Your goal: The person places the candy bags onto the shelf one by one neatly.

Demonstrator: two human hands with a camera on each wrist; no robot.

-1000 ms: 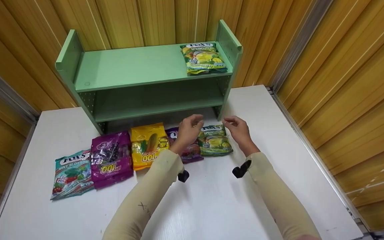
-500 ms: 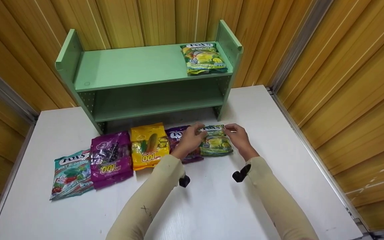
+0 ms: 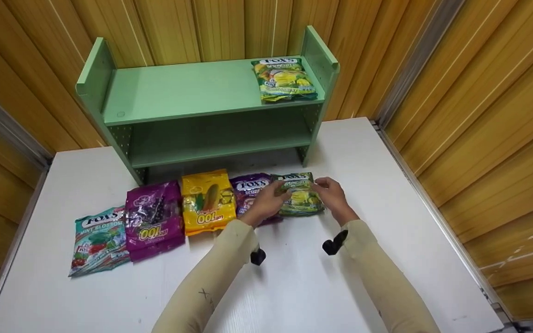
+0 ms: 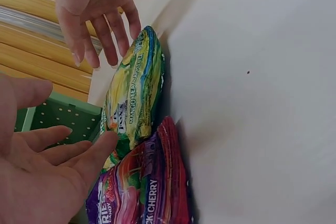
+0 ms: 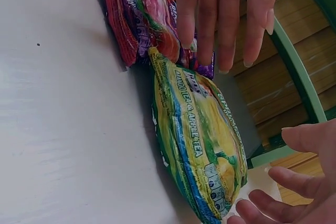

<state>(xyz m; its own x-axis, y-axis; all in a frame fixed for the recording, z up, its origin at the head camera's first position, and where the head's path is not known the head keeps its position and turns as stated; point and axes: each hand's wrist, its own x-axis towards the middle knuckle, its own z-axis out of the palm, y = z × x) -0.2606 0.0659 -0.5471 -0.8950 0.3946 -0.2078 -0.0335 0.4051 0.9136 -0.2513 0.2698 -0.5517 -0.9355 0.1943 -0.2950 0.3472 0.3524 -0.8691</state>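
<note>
A green and yellow Fox's candy bag lies flat on the white table, at the right end of a row of bags. Over its left edge is my left hand, fingers extended and loosely bent. My right hand is by its right edge in a similar pose. Both wrist views show the left hand and the right hand flanking the bag with nothing gripped; whether fingertips touch it, I cannot tell. A purple Fox's bag lies partly hidden beneath the left hand in the head view.
Further left lie a yellow bag, a larger purple bag and a teal Fox's bag. Behind the row stands a green two-tier shelf, with another green Fox's bag at the right of its top tier.
Both hands have come down and slightly towards the person, from above the green bag's top corners to its sides. The bags look unmoved.
</note>
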